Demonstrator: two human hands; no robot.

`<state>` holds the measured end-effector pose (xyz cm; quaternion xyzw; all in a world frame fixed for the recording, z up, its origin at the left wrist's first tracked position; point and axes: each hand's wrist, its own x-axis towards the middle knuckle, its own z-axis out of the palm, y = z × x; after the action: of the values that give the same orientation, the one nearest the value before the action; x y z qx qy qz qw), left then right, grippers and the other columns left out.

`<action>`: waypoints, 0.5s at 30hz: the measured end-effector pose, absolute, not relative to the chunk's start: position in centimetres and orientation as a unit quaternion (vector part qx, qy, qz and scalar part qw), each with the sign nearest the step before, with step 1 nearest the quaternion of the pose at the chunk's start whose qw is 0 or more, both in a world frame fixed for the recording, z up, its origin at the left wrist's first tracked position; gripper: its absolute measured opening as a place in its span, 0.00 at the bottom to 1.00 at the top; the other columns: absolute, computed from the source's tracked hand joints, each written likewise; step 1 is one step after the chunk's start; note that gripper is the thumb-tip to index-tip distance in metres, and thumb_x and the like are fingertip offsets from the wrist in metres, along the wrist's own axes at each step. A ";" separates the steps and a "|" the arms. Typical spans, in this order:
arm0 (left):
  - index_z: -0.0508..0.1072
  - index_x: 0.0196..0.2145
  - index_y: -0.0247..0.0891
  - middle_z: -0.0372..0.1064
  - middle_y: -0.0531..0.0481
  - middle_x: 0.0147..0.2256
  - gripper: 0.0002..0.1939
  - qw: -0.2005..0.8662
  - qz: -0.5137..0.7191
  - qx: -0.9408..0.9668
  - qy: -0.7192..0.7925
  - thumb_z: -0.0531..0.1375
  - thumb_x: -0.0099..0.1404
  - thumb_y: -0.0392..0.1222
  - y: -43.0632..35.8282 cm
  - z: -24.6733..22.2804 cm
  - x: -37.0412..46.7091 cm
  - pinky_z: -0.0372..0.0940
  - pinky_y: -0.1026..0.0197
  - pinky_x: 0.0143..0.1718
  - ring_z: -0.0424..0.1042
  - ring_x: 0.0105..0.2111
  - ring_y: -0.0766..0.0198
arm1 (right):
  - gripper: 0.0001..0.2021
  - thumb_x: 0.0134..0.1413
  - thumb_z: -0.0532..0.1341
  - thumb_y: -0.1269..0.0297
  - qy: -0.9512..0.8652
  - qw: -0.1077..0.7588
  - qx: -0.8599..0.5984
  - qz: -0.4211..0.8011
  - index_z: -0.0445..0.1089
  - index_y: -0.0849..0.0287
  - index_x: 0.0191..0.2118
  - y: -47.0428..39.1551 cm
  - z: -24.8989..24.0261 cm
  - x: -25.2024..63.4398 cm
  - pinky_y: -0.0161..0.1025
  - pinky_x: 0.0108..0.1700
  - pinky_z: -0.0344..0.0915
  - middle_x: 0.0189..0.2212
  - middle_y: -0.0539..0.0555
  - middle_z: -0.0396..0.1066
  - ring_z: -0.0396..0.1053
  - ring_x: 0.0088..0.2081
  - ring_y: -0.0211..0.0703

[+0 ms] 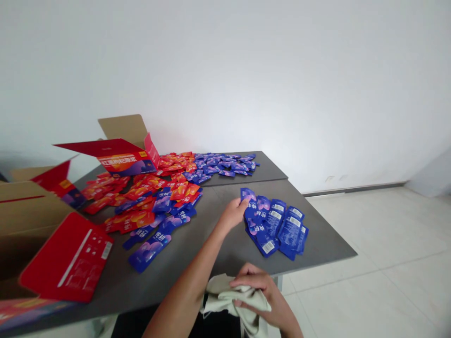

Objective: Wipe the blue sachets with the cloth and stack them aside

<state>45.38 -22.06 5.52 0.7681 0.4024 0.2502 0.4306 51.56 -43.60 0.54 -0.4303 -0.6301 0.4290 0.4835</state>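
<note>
My left hand (233, 214) reaches out over the dark table, its fingers closed on the edge of a blue sachet (248, 195). That sachet is at the left edge of a group of blue sachets (276, 219), some with barcodes facing up; whether it rests on them I cannot tell. Close to my body, below the table's front edge, my right hand (259, 288) grips a crumpled pale green cloth (229, 293). Its fingers are bent around the folds, and part of the cloth hangs down.
On the dark table (207, 234), red sachets (141, 188) and more blue sachets (151, 249) lie in loose heaps at the left. Farther back is another blue heap (221, 164). Two open cartons, a far one (127, 162) and a near one (70, 263), stand at the left.
</note>
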 end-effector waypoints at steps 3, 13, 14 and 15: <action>0.75 0.42 0.34 0.74 0.49 0.36 0.20 0.437 0.213 0.781 0.392 0.55 0.76 0.55 -22.0 5.2 49.9 0.70 0.59 0.35 0.74 0.32 0.64 | 0.16 0.55 0.74 0.56 -0.624 0.498 -0.423 0.429 0.82 0.50 0.49 -43.8 0.4 51.9 0.36 0.39 0.66 0.37 0.54 0.72 0.72 0.37 0.41; 0.76 0.47 0.36 0.77 0.42 0.46 0.18 0.342 0.140 0.836 0.406 0.58 0.75 0.53 -23.3 3.6 52.4 0.70 0.49 0.50 0.77 0.46 0.54 | 0.14 0.55 0.73 0.54 -0.609 0.507 -0.429 0.433 0.82 0.47 0.47 -43.8 -0.4 52.4 0.38 0.39 0.65 0.38 0.53 0.72 0.72 0.38 0.43; 0.76 0.46 0.36 0.78 0.40 0.44 0.19 0.330 0.140 0.841 0.405 0.57 0.75 0.55 -23.5 3.6 52.1 0.70 0.50 0.50 0.78 0.47 0.52 | 0.14 0.55 0.73 0.55 -0.609 0.508 -0.428 0.434 0.82 0.47 0.47 -43.7 -0.4 52.4 0.38 0.38 0.65 0.38 0.53 0.72 0.72 0.37 0.43; 0.76 0.47 0.36 0.78 0.38 0.43 0.20 0.320 0.141 0.845 0.404 0.57 0.74 0.56 -23.8 3.7 51.8 0.69 0.51 0.49 0.78 0.47 0.49 | 0.13 0.55 0.73 0.55 -0.609 0.509 -0.428 0.433 0.82 0.47 0.47 -43.7 -0.4 52.4 0.37 0.38 0.64 0.37 0.53 0.72 0.72 0.37 0.43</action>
<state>51.75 -23.77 3.68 0.8453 0.4039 0.1412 0.3199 52.44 -43.69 -0.38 -0.4281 -0.6087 0.4331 0.5085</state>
